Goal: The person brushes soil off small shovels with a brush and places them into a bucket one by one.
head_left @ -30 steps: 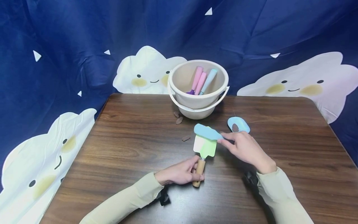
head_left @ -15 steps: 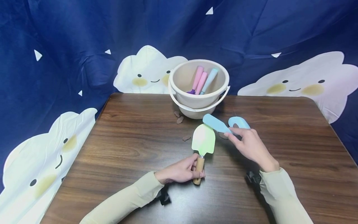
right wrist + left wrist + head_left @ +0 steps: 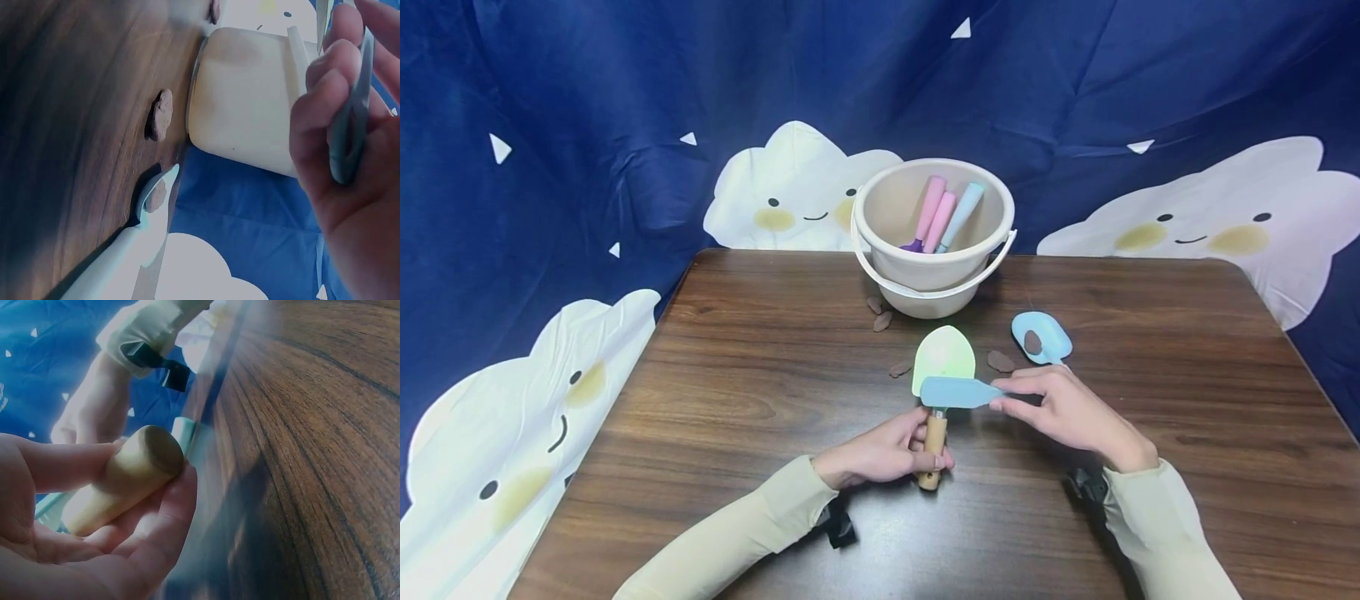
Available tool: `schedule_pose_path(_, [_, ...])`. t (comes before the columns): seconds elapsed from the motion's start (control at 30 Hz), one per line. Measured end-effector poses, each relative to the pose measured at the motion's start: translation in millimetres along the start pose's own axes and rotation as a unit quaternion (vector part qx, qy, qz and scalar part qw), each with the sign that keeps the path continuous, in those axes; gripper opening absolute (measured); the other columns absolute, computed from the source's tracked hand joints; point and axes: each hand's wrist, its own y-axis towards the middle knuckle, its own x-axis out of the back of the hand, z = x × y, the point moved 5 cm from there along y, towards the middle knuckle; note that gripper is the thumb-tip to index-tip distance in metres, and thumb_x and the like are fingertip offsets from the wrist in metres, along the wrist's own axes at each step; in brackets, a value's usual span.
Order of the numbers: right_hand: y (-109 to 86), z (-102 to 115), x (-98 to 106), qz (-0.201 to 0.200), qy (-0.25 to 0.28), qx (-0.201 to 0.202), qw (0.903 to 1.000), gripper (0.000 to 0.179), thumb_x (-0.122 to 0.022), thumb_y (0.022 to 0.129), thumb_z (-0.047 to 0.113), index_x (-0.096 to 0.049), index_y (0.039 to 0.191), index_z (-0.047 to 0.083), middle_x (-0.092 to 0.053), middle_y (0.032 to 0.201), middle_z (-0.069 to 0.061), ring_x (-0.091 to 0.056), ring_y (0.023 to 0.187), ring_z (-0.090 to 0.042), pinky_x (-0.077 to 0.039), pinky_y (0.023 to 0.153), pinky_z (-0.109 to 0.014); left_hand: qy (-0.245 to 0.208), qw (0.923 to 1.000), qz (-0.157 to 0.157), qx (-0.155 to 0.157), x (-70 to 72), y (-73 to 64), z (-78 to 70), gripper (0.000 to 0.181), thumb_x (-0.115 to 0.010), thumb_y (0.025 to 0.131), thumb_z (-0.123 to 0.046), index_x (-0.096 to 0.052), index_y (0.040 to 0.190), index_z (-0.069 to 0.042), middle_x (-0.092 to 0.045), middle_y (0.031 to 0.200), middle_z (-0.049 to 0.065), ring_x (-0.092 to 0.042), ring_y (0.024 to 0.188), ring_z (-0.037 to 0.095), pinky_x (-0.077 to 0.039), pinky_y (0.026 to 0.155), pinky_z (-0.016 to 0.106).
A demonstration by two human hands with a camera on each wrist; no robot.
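My left hand (image 3: pixel 880 450) grips the wooden handle (image 3: pixel 933 446) of a small trowel, its light green blade (image 3: pixel 943 354) pointing away from me. Between right thumb and fingers, my right hand (image 3: pixel 1067 408) pinches a light blue spatula-like tool (image 3: pixel 955 392). That flat tool lies across the base of the green blade in the head view; whether they touch I cannot tell. The right wrist view has the tool's slotted end (image 3: pixel 350 134) against the palm. The wooden handle's rounded butt (image 3: pixel 162 450) sticks out of my fingers in the left wrist view.
Beyond the trowel stands a cream bucket (image 3: pixel 917 271) holding pink and light blue handles. A blue scoop (image 3: pixel 1056 332) with a brown stone-like piece (image 3: pixel 1033 342) in it lies near my right hand. Another brown piece (image 3: pixel 1000 361) and several more lie on the wooden table (image 3: pixel 760 350).
The blue tool went from across the upper green blade to past its tip on the right, then back toward me to the blade's base. My left hand stays about where it was.
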Motion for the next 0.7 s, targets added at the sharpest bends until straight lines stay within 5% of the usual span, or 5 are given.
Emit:
schedule_pose_path(0.23, [3.2, -7, 5, 0.004, 0.004, -0.020, 0.9998, 0.028, -0.073, 0.086, 0.020, -0.073, 0.110, 0.006, -0.073, 0.088, 0.006, -0.056, 0.069, 0.002, -0.050, 0.061, -0.019, 0.018, 0.9998, 0.005, -0.009, -1.1, -1.1, -0.8, 0.032, -0.058, 0.088, 0.006, -0.043, 0.116, 0.007, -0.065, 0.105, 0.029, -0.066, 0.098, 0.037, -0.056, 0.077, 0.025])
schedule_pose_path(0.47, [8.7, -10, 19, -0.082, -0.090, -0.017, 0.9924, 0.027, -0.074, 0.085, 0.021, -0.074, 0.107, 0.006, -0.075, 0.096, -0.006, -0.057, 0.069, -0.006, -0.050, 0.062, -0.023, 0.034, 0.9994, 0.010, -0.003, -3.0, -3.2, 1.1, 0.033, -0.061, 0.086, 0.008, -0.044, 0.114, 0.009, -0.067, 0.097, 0.020, -0.066, 0.086, 0.021, -0.056, 0.075, 0.023])
schedule_pose_path(0.7, [12.1, -8, 30, -0.147, -0.148, -0.046, 0.9768, 0.028, -0.073, 0.086, 0.022, -0.074, 0.108, 0.005, -0.074, 0.099, -0.015, -0.070, 0.081, -0.032, -0.053, 0.068, -0.049, 0.015, 0.9997, 0.019, 0.008, -8.8, -4.0, 2.0, 0.036, -0.062, 0.085, 0.009, -0.045, 0.116, 0.009, -0.066, 0.101, 0.024, -0.067, 0.090, 0.026, -0.057, 0.077, 0.024])
